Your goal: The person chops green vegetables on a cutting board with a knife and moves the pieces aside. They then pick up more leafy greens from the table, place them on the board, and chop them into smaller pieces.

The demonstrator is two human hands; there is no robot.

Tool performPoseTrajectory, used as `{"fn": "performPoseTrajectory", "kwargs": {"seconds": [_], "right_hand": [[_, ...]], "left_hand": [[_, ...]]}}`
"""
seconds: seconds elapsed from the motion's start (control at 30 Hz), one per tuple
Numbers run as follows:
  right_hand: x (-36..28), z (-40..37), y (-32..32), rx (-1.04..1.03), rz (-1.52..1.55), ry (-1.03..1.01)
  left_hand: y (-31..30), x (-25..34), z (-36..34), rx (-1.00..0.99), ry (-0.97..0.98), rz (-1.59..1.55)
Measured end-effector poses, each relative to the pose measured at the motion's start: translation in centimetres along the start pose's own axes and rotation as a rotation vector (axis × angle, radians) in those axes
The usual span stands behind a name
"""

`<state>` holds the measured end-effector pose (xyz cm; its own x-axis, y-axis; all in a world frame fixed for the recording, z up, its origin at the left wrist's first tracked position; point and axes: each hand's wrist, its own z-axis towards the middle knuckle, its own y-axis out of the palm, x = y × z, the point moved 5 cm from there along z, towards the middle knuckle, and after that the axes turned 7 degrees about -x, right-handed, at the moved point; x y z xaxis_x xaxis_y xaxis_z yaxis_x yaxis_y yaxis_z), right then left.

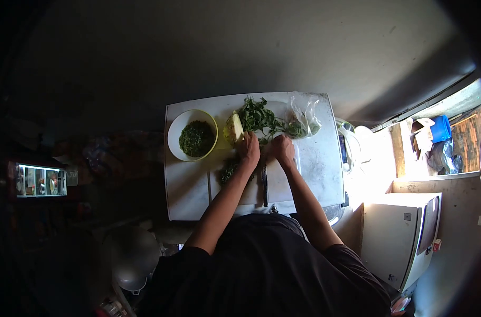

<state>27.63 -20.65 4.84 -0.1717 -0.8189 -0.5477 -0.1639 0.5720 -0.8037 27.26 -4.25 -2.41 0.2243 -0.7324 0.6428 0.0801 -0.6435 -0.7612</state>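
My left hand (250,148) is closed, its fingers pinched together beside a pale green cabbage wedge (233,129). To its right, my right hand (284,149) is curled into a fist. Small green leaves show between the two hands, but what the fingers hold is hidden. A pile of leafy herbs (255,113) lies just beyond them. Below the hands a dark-handled knife (265,186) rests on the white board, pointing away from me. Chopped greens (229,170) lie left of the knife, partly covered by my left forearm.
A white bowl with a yellow-green rim (215,140) holds finely chopped greens at the table's left. A clear plastic bag (306,116) with greens inside sits at the back right of the white table (325,179). A white fridge-like cabinet (385,232) stands at the right.
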Motion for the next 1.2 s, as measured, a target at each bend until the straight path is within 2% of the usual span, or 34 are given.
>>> {"fn": "performPoseTrajectory", "kwargs": {"seconds": [0.03, 0.07, 0.17, 0.23, 0.27, 0.33, 0.37, 0.43, 0.47, 0.5, 0.53, 0.57, 0.6, 0.63, 0.67, 0.73, 0.77, 0.83, 0.87, 0.93, 0.97, 1.03, 1.07, 1.13, 1.2], "right_hand": [[0.0, 0.3, 0.2, -0.007, 0.003, 0.001], [0.0, 0.3, 0.4, -0.017, 0.003, 0.005], [0.1, 0.1, 0.2, -0.010, 0.022, -0.019], [0.4, -0.1, 0.1, 0.011, 0.045, -0.045], [0.6, -0.1, 0.0, 0.035, 0.103, -0.081], [1.1, 0.0, -0.1, 0.064, 0.162, -0.119], [1.2, 0.0, -0.1, 0.072, 0.198, -0.162], [1.6, 0.2, 0.2, 0.077, 0.235, -0.205], [1.8, 0.2, 0.3, 0.107, 0.310, -0.286], [1.4, 0.0, -0.2, 0.141, 0.386, -0.370], [1.3, -0.1, -0.4, 0.143, 0.385, -0.372], [1.4, -0.1, -0.4, 0.113, 0.405, -0.307], [1.4, -0.3, -0.5, 0.083, 0.425, -0.242], [1.1, -0.5, -0.9, 0.084, 0.425, -0.245], [0.9, -0.7, -1.2, 0.058, 0.481, -0.238], [0.6, -0.8, -1.9, 0.033, 0.537, -0.237], [0.4, -0.9, -2.1, -0.017, 0.529, -0.242], [0.4, -0.9, -2.4, -0.067, 0.521, -0.249], [0.5, -0.8, -2.4, -0.112, 0.601, -0.231], [0.4, -1.0, -2.4, -0.159, 0.680, -0.214], [0.2, -1.1, -2.4, -0.195, 0.743, -0.200], [-0.6, -1.4, -2.8, -0.230, 0.802, -0.196], [-0.9, -1.7, -3.0, -0.247, 0.816, -0.196], [-1.3, -1.8, -3.2, -0.270, 0.827, -0.196], [-1.8, -1.9, -3.0, -0.323, 0.836, -0.214]], "left_hand": [[-1.7, 2.0, -0.8, -0.071, 0.077, 0.326], [-1.8, 2.1, -1.1, -0.076, 0.071, 0.328], [-0.6, 1.6, -1.1, -0.128, 0.060, 0.270], [1.1, -0.4, -0.6, -0.078, -0.062, -0.306], [1.4, -0.9, -0.6, -0.079, -0.061, -0.305], [0.2, 0.1, -1.0, -0.078, 0.015, 0.060], [-0.7, 1.0, -0.9, -0.075, 0.018, 0.060], [-4.3, 3.7, -1.8, -0.228, -0.223, -0.039], [-4.3, 3.6, -1.9, -0.229, -0.225, -0.039], [-3.9, 3.9, -1.6, -0.258, -0.118, 0.166], [-3.4, 4.2, -1.5, -0.283, -0.010, 0.369], [-3.1, 4.0, -1.4, -0.279, -0.009, 0.368], [-3.2, 4.0, -1.4, -0.185, 0.055, 0.399], [-3.2, 4.0, -1.5, -0.091, 0.118, 0.430], [-2.9, 3.6, -1.5, -0.087, 0.119, 0.430], [-3.7, 3.9, -1.9, -0.055, 0.137, 0.186], [-4.1, 4.0, -1.8, -0.051, 0.138, 0.186], [-4.5, 3.8, -1.6, 0.113, 0.271, 0.092], [-4.5, 3.2, -1.4, 0.115, 0.271, 0.092], [-5.9, 3.3, -1.6, -0.043, 0.175, -0.182], [-6.5, 3.1, -1.7, -0.038, 0.176, -0.183], [-6.9, 3.1, -1.6, -0.167, 0.225, -0.600], [-7.2, 3.2, -1.7, -0.158, 0.229, -0.602], [-8.4, 3.7, -3.1, -0.238, -0.005, -0.946], [-8.0, 2.8, -2.9, -0.276, -0.007, -0.969]]}}
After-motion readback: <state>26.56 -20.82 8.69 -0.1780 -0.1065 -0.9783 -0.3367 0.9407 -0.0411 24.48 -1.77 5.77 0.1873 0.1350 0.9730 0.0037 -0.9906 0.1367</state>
